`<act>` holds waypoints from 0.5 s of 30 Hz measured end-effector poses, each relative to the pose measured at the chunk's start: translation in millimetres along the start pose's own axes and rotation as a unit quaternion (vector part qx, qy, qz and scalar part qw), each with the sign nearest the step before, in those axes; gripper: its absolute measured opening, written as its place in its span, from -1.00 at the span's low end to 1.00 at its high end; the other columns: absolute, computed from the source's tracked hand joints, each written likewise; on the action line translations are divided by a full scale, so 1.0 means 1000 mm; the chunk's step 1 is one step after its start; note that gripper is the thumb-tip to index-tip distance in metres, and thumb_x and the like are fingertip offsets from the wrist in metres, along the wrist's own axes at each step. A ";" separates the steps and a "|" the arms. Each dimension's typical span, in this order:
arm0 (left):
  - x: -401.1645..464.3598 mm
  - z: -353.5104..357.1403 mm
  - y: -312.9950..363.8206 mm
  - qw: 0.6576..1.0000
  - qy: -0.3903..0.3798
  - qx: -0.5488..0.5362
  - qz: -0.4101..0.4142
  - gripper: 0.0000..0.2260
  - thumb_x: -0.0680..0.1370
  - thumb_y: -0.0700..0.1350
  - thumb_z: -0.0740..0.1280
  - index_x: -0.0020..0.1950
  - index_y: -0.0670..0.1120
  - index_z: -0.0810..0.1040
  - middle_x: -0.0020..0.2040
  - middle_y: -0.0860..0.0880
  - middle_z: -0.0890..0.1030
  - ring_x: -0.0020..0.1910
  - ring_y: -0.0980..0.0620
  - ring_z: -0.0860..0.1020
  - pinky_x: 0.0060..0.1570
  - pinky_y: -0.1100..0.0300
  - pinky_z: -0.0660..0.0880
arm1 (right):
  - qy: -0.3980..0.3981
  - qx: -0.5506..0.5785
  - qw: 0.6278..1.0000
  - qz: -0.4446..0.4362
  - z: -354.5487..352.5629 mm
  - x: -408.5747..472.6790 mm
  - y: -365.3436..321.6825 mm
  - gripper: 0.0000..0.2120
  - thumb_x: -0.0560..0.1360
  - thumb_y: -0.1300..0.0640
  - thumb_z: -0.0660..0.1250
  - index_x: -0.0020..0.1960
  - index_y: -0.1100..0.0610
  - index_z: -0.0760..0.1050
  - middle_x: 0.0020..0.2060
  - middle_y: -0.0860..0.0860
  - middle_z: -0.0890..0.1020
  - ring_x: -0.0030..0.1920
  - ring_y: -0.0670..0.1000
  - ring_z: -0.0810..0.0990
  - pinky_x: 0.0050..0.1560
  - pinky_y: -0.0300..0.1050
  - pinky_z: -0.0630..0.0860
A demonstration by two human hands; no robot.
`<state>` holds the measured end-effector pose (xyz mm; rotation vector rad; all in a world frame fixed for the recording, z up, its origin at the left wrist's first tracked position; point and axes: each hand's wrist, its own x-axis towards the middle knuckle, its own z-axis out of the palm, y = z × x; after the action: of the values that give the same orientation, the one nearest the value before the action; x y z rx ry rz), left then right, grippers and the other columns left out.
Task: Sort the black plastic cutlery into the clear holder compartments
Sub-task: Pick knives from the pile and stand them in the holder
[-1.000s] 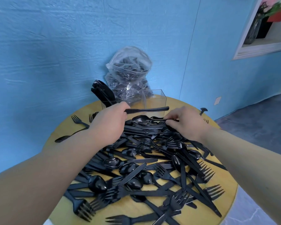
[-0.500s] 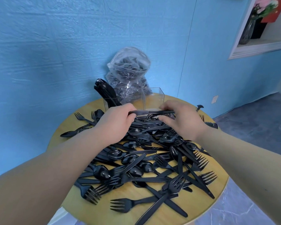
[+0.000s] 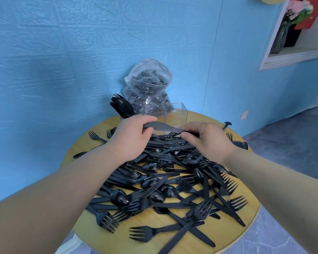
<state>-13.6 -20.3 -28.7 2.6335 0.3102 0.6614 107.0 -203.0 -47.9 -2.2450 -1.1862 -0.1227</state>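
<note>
knives (image 3: pixel 163 127), now lifted off the pile (image 3: pixel 165 180) and pinched at both ends by left hand (image 3: pixel 130 136) and right hand (image 3: pixel 207 140), sit just before the clear holder (image 3: pixel 176 114), ready for dropping in.

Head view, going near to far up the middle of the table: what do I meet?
Lone fork at the near edge → cutlery pile → knives held between left hand and right hand → clear holder → plastic bag by the wall.
</note>
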 end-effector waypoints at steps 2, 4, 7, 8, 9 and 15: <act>0.000 0.000 -0.002 1.000 -0.001 -0.006 0.001 -0.67 0.63 -0.14 0.17 0.38 0.05 0.44 0.19 0.10 0.52 -0.06 0.14 0.49 -0.19 0.50 0.32 | 0.013 -0.007 1.000 -0.013 0.003 0.004 -0.005 -0.73 0.58 -0.01 0.24 0.25 -0.04 0.55 0.01 -0.06 0.67 0.02 0.00 0.61 0.03 -0.04 0.55; 0.001 -0.003 -0.007 1.000 0.009 -0.010 0.008 -0.69 0.64 -0.16 0.14 0.35 0.04 0.48 0.11 0.09 0.51 -0.13 0.14 0.46 -0.20 0.51 0.31 | 0.017 -0.008 0.999 -0.035 0.008 0.011 -0.011 -0.74 0.58 0.00 0.24 0.24 -0.06 0.55 0.00 -0.09 0.66 -0.01 0.00 0.60 -0.02 -0.09 0.54; 0.011 -0.025 -0.016 0.998 0.068 -0.009 -0.011 -0.69 0.64 -0.21 0.12 0.26 0.02 0.55 0.00 0.05 0.49 -0.24 0.17 0.43 -0.26 0.41 0.29 | 0.011 -0.024 0.998 -0.064 0.015 0.026 -0.024 -0.64 0.58 -0.05 0.21 0.35 -0.03 0.45 0.09 -0.06 0.59 0.05 0.01 0.57 0.01 -0.13 0.48; 0.017 -0.036 -0.022 0.995 0.098 0.006 -0.018 -0.69 0.64 -0.22 0.11 0.24 0.01 0.57 0.01 0.02 0.49 -0.19 0.11 0.47 -0.22 0.37 0.29 | 0.015 -0.039 0.997 -0.070 0.018 0.033 -0.029 -0.59 0.58 -0.06 0.20 0.40 -0.01 0.38 0.18 -0.01 0.55 0.11 0.03 0.54 0.08 -0.10 0.48; 0.023 -0.049 -0.027 0.991 0.130 0.029 -0.022 -0.68 0.63 -0.24 0.11 0.22 -0.01 0.58 0.02 -0.01 0.50 -0.08 0.01 0.50 -0.13 0.30 0.31 | 0.022 -0.051 0.996 -0.072 0.021 0.041 -0.033 -0.57 0.59 -0.04 0.19 0.44 0.02 0.33 0.25 0.03 0.50 0.16 0.04 0.51 0.15 -0.08 0.46; 0.055 -0.090 -0.058 0.974 0.177 0.142 -0.008 -0.66 0.59 -0.32 0.13 0.23 -0.04 0.57 0.11 -0.08 0.50 0.12 -0.13 0.48 0.10 0.05 0.37 | -0.002 -0.131 0.990 -0.060 0.036 0.089 -0.052 -0.62 0.61 0.09 0.16 0.41 0.08 0.35 0.30 0.06 0.42 0.30 0.10 0.33 0.14 -0.11 0.36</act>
<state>-16.7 77.7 40.9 2.7623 0.5648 1.1613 113.3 -97.2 -23.2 -2.3962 -1.3764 -0.3384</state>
